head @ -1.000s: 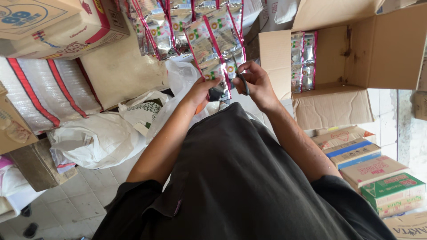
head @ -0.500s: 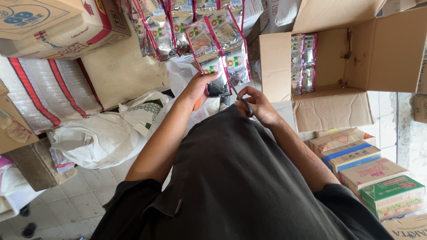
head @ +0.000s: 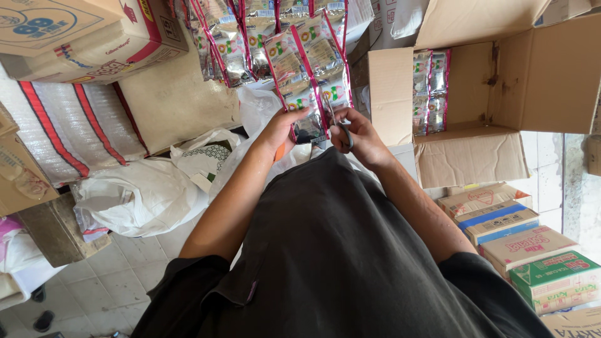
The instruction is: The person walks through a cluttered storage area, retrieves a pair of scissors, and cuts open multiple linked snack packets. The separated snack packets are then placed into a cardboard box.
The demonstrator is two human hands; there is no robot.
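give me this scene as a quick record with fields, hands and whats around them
left hand: holds the lower end of a hanging strip of sachets
right hand: grip closed on scissors, blades up at the strip
open carton: to the right, on its side, more sachets inside
white plastic bags: on the tiled floor, left
stacked small boxes: lower right
clothing: dark shirt

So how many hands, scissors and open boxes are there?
Hands: 2 (left hand, right hand)
Scissors: 1
Open box: 1
Total: 4
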